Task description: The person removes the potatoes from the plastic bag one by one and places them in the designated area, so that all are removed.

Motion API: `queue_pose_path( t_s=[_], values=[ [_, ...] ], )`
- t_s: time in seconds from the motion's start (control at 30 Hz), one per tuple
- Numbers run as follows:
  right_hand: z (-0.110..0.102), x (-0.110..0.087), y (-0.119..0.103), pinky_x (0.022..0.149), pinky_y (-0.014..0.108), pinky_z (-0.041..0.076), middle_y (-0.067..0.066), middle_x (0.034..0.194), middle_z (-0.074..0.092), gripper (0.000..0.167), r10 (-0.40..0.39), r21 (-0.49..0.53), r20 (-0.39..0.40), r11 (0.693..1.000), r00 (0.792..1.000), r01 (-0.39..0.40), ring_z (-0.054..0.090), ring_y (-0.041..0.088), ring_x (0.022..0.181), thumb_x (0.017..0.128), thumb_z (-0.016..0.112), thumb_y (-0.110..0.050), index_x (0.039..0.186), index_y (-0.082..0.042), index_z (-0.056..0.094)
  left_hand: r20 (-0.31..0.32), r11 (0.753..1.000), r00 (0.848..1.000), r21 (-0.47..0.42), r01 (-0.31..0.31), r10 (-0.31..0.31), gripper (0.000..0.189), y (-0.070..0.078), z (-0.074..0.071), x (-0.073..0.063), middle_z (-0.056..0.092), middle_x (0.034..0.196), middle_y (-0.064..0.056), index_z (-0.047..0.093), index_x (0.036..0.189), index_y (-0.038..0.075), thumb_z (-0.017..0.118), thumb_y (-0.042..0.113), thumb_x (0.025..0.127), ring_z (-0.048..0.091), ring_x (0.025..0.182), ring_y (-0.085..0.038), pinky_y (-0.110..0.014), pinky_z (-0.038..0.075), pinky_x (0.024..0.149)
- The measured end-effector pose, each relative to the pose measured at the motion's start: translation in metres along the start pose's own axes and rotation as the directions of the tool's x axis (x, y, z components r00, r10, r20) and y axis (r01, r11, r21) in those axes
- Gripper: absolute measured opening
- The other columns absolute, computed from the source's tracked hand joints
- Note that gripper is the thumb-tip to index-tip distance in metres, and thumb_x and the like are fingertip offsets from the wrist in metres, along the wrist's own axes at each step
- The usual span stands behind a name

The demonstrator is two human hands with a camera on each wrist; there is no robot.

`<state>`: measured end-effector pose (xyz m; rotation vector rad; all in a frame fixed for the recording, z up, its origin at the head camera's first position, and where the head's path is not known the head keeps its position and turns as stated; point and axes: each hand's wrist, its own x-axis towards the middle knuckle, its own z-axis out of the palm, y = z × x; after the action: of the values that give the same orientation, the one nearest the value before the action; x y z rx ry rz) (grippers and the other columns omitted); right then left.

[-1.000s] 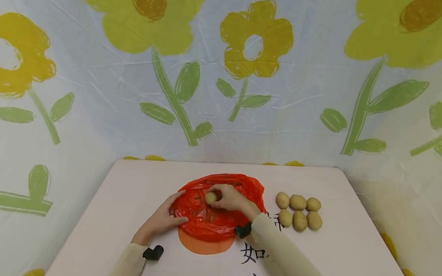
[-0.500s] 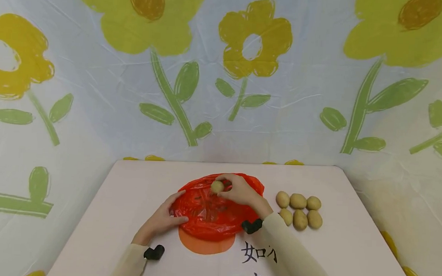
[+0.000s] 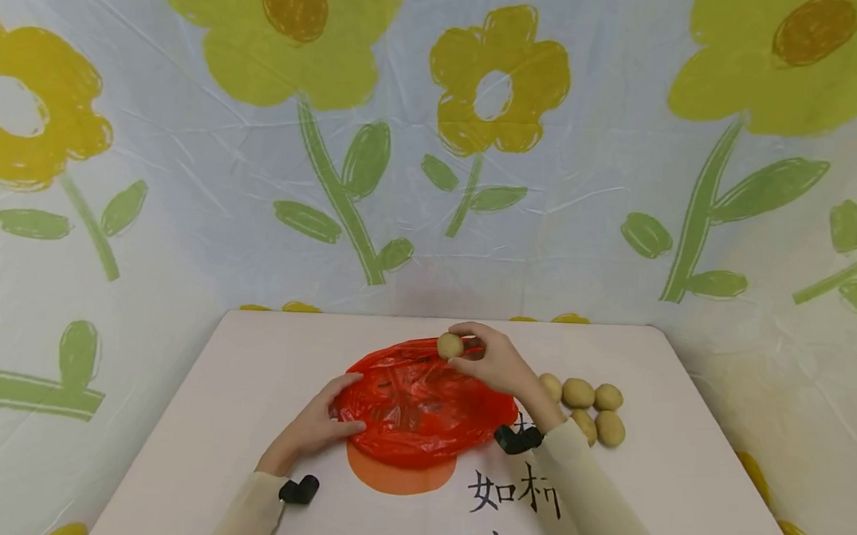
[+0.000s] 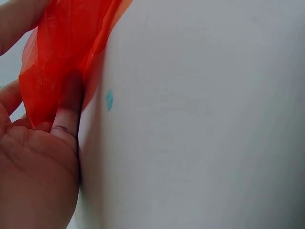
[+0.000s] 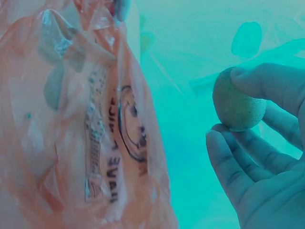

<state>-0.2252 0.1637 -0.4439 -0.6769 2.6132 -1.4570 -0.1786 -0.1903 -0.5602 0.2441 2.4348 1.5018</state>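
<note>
A red plastic bag (image 3: 422,403) lies spread on the table, with dark shapes faintly visible through it. At its left edge rests my left hand (image 3: 317,426), thumb and fingers spread along the rim; the left wrist view has fairly straight fingers (image 4: 69,112) touching the bag (image 4: 71,43), some hidden by the plastic. My right hand (image 3: 492,366) pinches a small potato (image 3: 450,346) above the bag's far right edge. Close up, the potato (image 5: 238,102) sits between thumb and fingertips, apart from the bag (image 5: 86,143), which bears printed lettering and a smiley.
To the right, several potatoes (image 3: 595,406) lie in two rows on the pale table (image 3: 252,363), partly behind the right forearm. An orange printed disc (image 3: 399,478) and black characters (image 3: 492,492) mark the tabletop. Flower-patterned cloth (image 3: 580,250) hangs behind and at the sides.
Pinching the potato, my right hand has moved from over the middle of the bag up and right to its far edge. My left hand stays at the bag's left rim.
</note>
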Motion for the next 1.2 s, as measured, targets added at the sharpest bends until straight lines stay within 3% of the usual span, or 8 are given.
queue_pose_path(
  t_s=[0.2, 0.4, 0.53, 0.77, 1.03, 1.2],
  values=[
    [-0.018, -0.015, 0.004, 0.091, 0.044, 0.061, 0.013, 0.134, 0.065, 0.05, 0.009, 0.022, -0.039, 1.0, 0.999, -0.008, 0.067, 0.036, 0.116, 0.091, 0.08, -0.015, 0.138, -0.009, 0.062, -0.003, 0.999, 1.0, 0.044, 0.009, -0.009, 0.086, -0.001, 0.0, 0.0, 0.029, 0.168, -0.002, 0.044, 0.156, 0.031, 0.087, 0.035, 0.081, 0.025, 0.156, -0.037, -0.059, 0.041, 0.116],
    [-0.037, -0.03, 0.016, 0.091, 0.039, 0.062, 0.018, 0.138, 0.062, 0.051, 0.061, 0.078, -0.096, 0.996, 0.993, -0.054, 0.065, 0.039, 0.117, 0.093, 0.077, -0.015, 0.139, -0.006, 0.06, 0.008, 0.998, 1.0, 0.069, -0.003, 0.002, 0.089, 0.001, 0.001, 0.0, 0.028, 0.169, -0.005, 0.041, 0.159, 0.026, 0.086, 0.036, 0.082, 0.025, 0.155, -0.038, -0.061, 0.038, 0.118],
    [-0.051, -0.037, 0.026, 0.087, 0.035, 0.063, 0.019, 0.139, 0.061, 0.051, 0.088, 0.052, -0.111, 0.995, 0.99, -0.083, 0.066, 0.04, 0.116, 0.095, 0.075, -0.015, 0.142, -0.005, 0.057, 0.008, 0.997, 1.0, 0.076, 0.004, -0.004, 0.092, 0.002, 0.002, 0.0, 0.026, 0.169, -0.006, 0.038, 0.16, 0.025, 0.086, 0.037, 0.082, 0.025, 0.155, -0.038, -0.061, 0.037, 0.118],
    [-0.064, -0.045, 0.041, 0.098, 0.045, 0.058, 0.018, 0.141, 0.06, 0.052, 0.103, -0.008, -0.154, 0.994, 0.983, -0.106, 0.068, 0.037, 0.116, 0.095, 0.075, -0.017, 0.143, -0.008, 0.057, -0.008, 0.997, 1.0, 0.075, 0.015, -0.014, 0.093, 0.005, 0.001, -0.002, 0.025, 0.17, -0.007, 0.038, 0.16, 0.024, 0.087, 0.035, 0.082, 0.025, 0.156, -0.038, -0.061, 0.036, 0.119],
    [-0.074, -0.062, 0.048, 0.1, 0.052, 0.056, 0.02, 0.143, 0.06, 0.052, 0.143, -0.052, -0.203, 0.986, 0.969, -0.156, 0.068, 0.038, 0.116, 0.096, 0.074, -0.02, 0.143, -0.006, 0.057, -0.015, 0.998, 1.0, 0.061, 0.022, -0.021, 0.094, 0.006, 0.002, 0.0, 0.025, 0.17, -0.006, 0.038, 0.16, 0.026, 0.088, 0.035, 0.081, 0.025, 0.156, -0.037, -0.06, 0.038, 0.118],
    [-0.08, -0.074, 0.056, 0.097, 0.042, 0.059, 0.023, 0.14, 0.061, 0.052, 0.129, -0.071, -0.226, 0.986, 0.965, -0.149, 0.068, 0.041, 0.114, 0.097, 0.072, -0.017, 0.143, -0.001, 0.056, -0.019, 0.997, 1.0, 0.07, 0.026, -0.024, 0.094, 0.004, 0.002, -0.001, 0.026, 0.169, -0.007, 0.038, 0.16, 0.027, 0.088, 0.035, 0.08, 0.026, 0.155, -0.038, -0.06, 0.04, 0.117]
  ],
)
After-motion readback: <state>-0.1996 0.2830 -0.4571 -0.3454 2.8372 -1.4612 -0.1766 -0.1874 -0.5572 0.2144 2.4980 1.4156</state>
